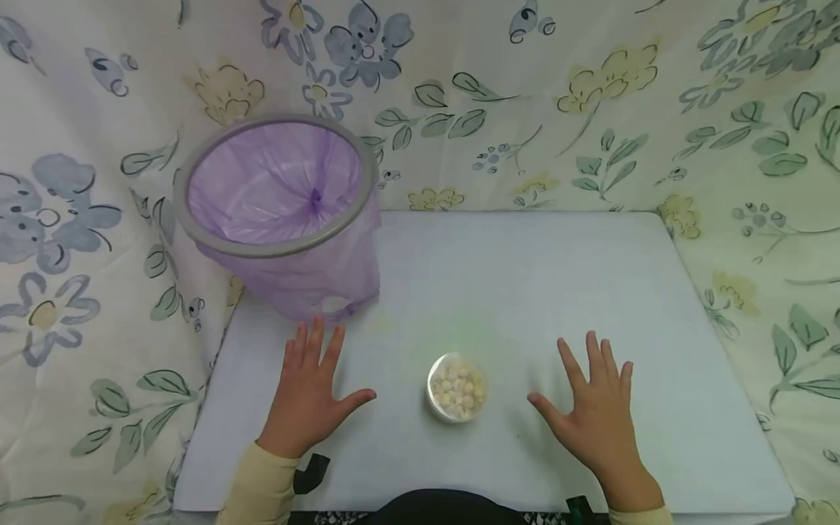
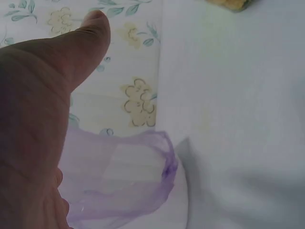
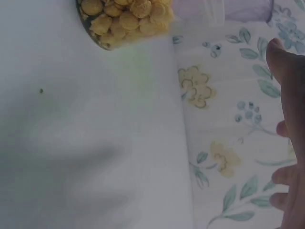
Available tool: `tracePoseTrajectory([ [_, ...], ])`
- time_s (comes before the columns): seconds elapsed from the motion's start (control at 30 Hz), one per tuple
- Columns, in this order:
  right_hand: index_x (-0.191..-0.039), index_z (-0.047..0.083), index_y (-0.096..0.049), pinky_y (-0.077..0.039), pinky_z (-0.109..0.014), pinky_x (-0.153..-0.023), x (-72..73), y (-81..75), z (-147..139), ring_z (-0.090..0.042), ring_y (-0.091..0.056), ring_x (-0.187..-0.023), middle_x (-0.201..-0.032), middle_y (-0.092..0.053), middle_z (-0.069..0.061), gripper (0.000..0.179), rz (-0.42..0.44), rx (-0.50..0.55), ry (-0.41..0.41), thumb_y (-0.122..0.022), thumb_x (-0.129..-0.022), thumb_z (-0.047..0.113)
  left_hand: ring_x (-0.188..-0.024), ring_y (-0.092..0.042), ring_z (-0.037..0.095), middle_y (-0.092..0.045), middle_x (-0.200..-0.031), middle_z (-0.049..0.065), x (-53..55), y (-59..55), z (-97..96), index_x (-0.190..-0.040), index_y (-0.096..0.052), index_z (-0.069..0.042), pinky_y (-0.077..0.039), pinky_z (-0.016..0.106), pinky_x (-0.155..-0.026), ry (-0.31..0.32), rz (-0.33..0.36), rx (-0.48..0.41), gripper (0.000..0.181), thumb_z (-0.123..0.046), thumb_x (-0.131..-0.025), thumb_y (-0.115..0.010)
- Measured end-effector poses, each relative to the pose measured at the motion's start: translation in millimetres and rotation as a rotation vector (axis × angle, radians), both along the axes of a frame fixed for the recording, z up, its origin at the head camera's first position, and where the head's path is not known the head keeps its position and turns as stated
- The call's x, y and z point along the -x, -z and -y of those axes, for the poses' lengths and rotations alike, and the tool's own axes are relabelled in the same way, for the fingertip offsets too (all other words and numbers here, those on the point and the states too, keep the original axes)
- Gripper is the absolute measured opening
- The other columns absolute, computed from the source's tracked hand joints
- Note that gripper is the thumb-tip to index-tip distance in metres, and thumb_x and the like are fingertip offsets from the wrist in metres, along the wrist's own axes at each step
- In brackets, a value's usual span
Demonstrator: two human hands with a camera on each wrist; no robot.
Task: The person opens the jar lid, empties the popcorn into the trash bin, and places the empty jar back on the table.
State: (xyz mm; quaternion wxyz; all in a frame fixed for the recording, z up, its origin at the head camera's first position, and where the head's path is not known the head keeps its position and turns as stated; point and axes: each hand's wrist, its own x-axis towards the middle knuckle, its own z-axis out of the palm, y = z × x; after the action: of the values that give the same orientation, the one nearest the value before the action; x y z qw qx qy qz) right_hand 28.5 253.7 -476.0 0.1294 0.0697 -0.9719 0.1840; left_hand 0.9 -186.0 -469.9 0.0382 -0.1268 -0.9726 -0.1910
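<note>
My left hand (image 1: 305,405) and right hand (image 1: 596,419), both spread and empty, flank the tub (image 1: 431,394) of round pieces (image 1: 461,386), lower centre, presumably for equal reach; lined bin (image 1: 302,281), upper left.

The person's left hand (image 1: 305,405) lies back upward, its left fingers (image 1: 316,343) straight and pointing forward, while the left thumb (image 1: 356,400) stretches out toward the right. Well apart from it, the right hand (image 1: 597,415) mirrors that pose, its right fingers (image 1: 595,357) fanned and the right thumb (image 1: 546,410) angled inward. Both forearms come in from the near edge, the left sleeve (image 1: 259,483) reaching the wrist and the right wrist (image 1: 631,485) showing bare above the right sleeve (image 1: 642,517).
</note>
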Motion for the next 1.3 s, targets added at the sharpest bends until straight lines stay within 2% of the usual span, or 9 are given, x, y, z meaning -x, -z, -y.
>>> tracePoseTrajectory([
  [0.13, -0.163, 0.021, -0.041, -0.004, -0.079, -0.118, 4.9, 3.4, 10, -0.056, -0.020, -0.154, -0.169, -0.023, -0.029, 0.095, 0.001, -0.022, -0.056, -0.062, -0.090, 0.078, -0.161, 0.001, 0.045, -0.002, -0.176, 0.020, 2.6, 5.5, -8.6, -0.168, -0.025, -0.013, -0.010, 0.067, -0.125, 0.021, 0.017, -0.017, 0.120, -0.072, -0.078, -0.079],
  [0.27, -0.163, 0.022, -0.041, -0.003, -0.077, -0.120, 7.6, 5.6, 24, -0.055, -0.019, -0.155, -0.170, -0.023, -0.027, 0.094, 0.016, -0.014, -0.097, -0.062, -0.090, 0.077, -0.161, -0.001, 0.046, -0.004, -0.176, 0.020, 5.6, 8.1, -12.3, -0.168, -0.025, -0.014, -0.011, 0.067, -0.124, 0.029, 0.010, -0.025, 0.123, -0.071, -0.076, -0.082],
  [0.37, -0.162, 0.022, -0.042, -0.004, -0.076, -0.120, 10.3, 7.3, 36, -0.054, -0.019, -0.155, -0.170, -0.023, -0.026, 0.094, 0.020, 0.001, -0.130, -0.062, -0.090, 0.077, -0.161, 0.000, 0.045, -0.004, -0.176, 0.019, 7.5, 9.9, -14.1, -0.169, -0.022, -0.015, -0.010, 0.066, -0.125, 0.033, 0.030, -0.028, 0.125, -0.072, -0.075, -0.082],
  [0.73, -0.163, 0.024, -0.041, -0.008, -0.075, -0.120, 18.1, 5.5, 74, -0.048, -0.018, -0.158, -0.172, -0.023, -0.021, 0.095, 0.010, 0.008, -0.234, -0.040, -0.092, 0.088, -0.161, -0.006, 0.046, -0.002, -0.177, 0.015, 13.8, 23.7, -32.4, -0.169, -0.020, -0.016, -0.011, 0.063, -0.126, 0.089, 0.098, -0.065, 0.131, -0.072, -0.071, -0.086],
  [0.87, -0.164, 0.026, -0.039, -0.012, -0.076, -0.119, 18.8, 4.8, 86, -0.047, -0.019, -0.158, -0.173, -0.022, -0.019, 0.096, 0.017, 0.001, -0.282, -0.040, -0.091, 0.088, -0.161, -0.004, 0.043, 0.000, -0.177, 0.014, 13.8, 28.6, -41.7, -0.170, -0.017, -0.017, -0.010, 0.062, -0.127, 0.120, 0.133, -0.086, 0.138, -0.072, -0.066, -0.088],
  [1.1, -0.162, 0.025, -0.042, -0.020, -0.076, -0.117, 22.8, 5.5, 103, -0.046, -0.023, -0.157, -0.172, -0.026, -0.016, 0.094, 0.021, -0.011, -0.333, -0.045, -0.091, 0.086, -0.160, -0.008, 0.045, -0.005, -0.176, 0.016, 11.4, 44.1, -65.2, -0.170, -0.018, -0.016, -0.016, 0.064, -0.125, 0.175, 0.176, -0.197, 0.143, -0.065, -0.060, -0.096],
  [1.3, -0.162, 0.025, -0.042, -0.033, -0.070, -0.115, 24.8, 6.6, 113, -0.046, -0.032, -0.153, -0.168, -0.035, -0.017, 0.091, 0.066, -0.016, -0.398, -0.059, -0.091, 0.079, -0.162, -0.007, 0.040, -0.007, -0.177, 0.010, 8.2, 60.0, -89.8, -0.170, -0.008, -0.014, -0.018, 0.060, -0.126, 0.210, 0.281, -0.300, 0.145, -0.069, -0.065, -0.092],
])
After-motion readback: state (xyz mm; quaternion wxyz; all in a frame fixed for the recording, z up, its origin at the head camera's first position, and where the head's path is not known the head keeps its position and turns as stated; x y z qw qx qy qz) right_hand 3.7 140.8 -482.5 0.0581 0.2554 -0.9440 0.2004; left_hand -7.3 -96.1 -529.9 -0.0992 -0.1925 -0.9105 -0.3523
